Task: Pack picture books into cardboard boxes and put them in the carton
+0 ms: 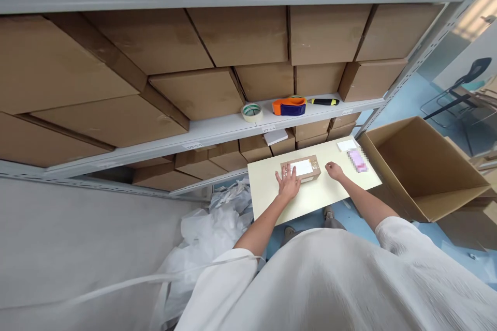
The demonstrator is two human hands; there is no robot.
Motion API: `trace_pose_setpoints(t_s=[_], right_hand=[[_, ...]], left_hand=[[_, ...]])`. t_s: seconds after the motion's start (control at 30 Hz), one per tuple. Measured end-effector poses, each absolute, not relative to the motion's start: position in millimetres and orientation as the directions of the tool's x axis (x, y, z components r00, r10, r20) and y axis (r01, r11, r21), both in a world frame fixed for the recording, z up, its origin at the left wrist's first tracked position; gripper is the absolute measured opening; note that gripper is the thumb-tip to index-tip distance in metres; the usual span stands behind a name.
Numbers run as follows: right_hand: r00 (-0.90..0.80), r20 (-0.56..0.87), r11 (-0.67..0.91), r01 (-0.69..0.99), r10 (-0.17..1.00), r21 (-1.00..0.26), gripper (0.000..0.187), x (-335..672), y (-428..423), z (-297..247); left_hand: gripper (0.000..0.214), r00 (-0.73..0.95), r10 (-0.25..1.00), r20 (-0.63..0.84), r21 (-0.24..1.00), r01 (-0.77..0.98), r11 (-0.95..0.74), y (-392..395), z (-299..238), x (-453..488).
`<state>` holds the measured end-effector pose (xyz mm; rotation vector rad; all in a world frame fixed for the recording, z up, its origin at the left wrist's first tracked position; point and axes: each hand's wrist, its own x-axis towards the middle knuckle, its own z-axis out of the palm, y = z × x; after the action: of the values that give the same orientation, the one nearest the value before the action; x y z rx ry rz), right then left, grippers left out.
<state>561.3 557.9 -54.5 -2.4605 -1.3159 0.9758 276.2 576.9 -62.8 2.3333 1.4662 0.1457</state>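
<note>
Cardboard box (306, 167), long and brown, may slide if my spread left hand (288, 184) pushes; my curled right hand (334, 170): empty? Can't tell.

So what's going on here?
Someone's spread left hand rests on a small cardboard box with a white label, on a pale tabletop. The right hand is curled beside the box; whether it holds anything is unclear. A tape dispenser, tape roll and utility knife lie on the shelf above.
</note>
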Motion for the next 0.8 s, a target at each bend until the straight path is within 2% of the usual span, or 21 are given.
trace_pose_setpoints(t_s=[0.2,0.37,0.57,0.8], right_hand=[[0.395,-0.390,-0.548,0.691,0.832,-0.470,0.036,646,566,-66],[0.385,-0.381,-0.534,0.712,0.840,-0.457,0.036,731,578,-78],[0.336,-0.409,-0.505,0.744,0.848,-0.437,0.044,832,595,-92],[0.243,-0.468,-0.458,0.779,0.850,-0.428,0.052,897,632,-107]], left_hand=[[0.058,0.544,0.839,-0.029,0.416,0.770,-0.484,588,-54,348],[0.052,0.590,0.807,-0.030,0.441,0.732,-0.519,598,-57,439],[0.050,0.561,0.811,-0.167,0.471,0.768,-0.434,610,-67,535],[0.052,0.489,0.804,-0.339,0.483,0.823,-0.297,617,-77,594]])
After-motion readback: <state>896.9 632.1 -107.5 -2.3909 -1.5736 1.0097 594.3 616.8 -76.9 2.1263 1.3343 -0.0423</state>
